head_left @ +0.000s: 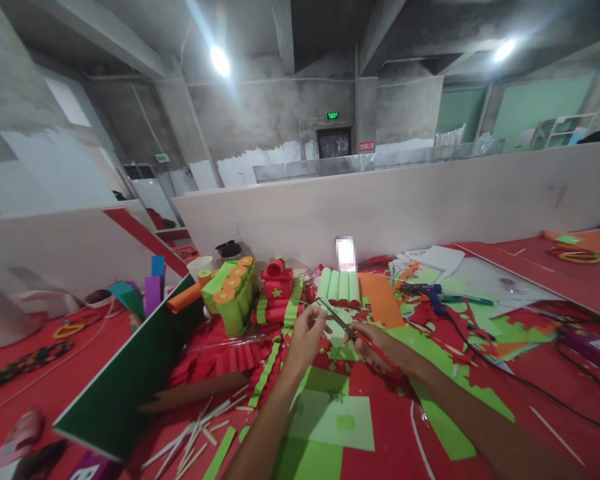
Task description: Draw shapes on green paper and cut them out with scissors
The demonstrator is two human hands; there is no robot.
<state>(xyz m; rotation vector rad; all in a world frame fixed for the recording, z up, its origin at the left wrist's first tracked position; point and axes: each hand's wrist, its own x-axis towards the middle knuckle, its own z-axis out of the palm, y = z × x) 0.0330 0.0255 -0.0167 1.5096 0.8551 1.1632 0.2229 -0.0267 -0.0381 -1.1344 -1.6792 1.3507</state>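
Note:
My right hand [377, 345] is closed around the red handles of a pair of scissors [341, 323], whose blades point up and left toward my other hand. My left hand [310, 327] is pinched close to the blade tips; what its fingers hold is too small to make out. Below both hands lie light green sheets [330, 417], one with a star drawn on it and a small bright green piece on top. Just beyond the hands stand pale green rolls [337, 285] with red ends, beside an orange sheet [381, 300].
Left of my hands are green tubes with orange tops [235, 293], red rolls with green bands [277, 312], a dark green board [130, 373] and loose sticks [195, 433]. A blue glue gun [433, 297] with a black cable lies right. A lit phone [345, 253] stands at the back.

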